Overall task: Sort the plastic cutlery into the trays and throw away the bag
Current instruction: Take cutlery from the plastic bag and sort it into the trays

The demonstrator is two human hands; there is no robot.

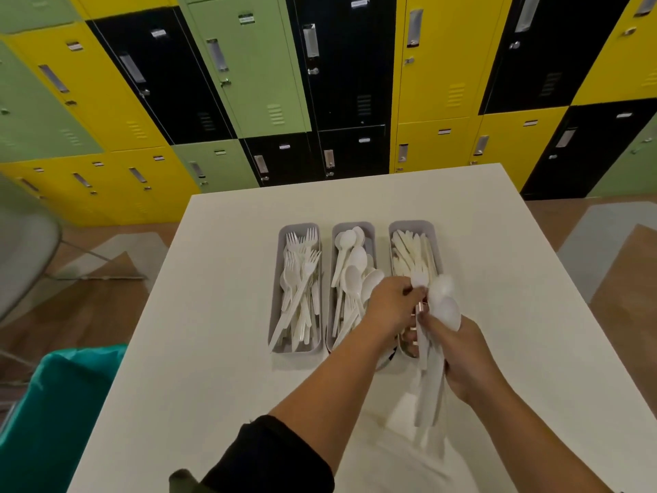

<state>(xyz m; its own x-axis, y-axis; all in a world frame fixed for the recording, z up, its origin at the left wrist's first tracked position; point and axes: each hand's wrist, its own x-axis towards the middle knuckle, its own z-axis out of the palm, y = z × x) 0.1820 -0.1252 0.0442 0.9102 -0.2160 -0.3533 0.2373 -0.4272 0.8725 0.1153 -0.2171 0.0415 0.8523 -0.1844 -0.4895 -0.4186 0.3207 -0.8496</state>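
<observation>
Three long grey plastic trays side by side on the white square table (227, 314): left tray (281, 265) filled with white plastic forks (302, 279), too tangled to count; middle tray (369, 231) piled with white plastic spoons (350, 265), at least six bowls showing; right tray (432, 233) packed with white plastic knives (412, 254), number not clear

Two bare hands over the near ends of the middle and right trays. Right hand (462, 354) curled round a bunch of white plastic spoons (435, 350), two bowls plainly up, handles hanging down and blurred. Left hand (389, 304), reaching across from a black sleeve (273, 457), pinching the bowl of one more white spoon (419, 279) at the top of that bunch, just above the right tray. Near end of the right tray hidden behind both hands

Clear crumpled plastic bag (409, 453) flat on the table below the hands, hard to make out. Teal-lined bin (60, 403) beside the table's left edge. Wall of yellow, black and green metal lockers (249, 72) behind. Grey chair (25, 257) at far left, on wooden floor
</observation>
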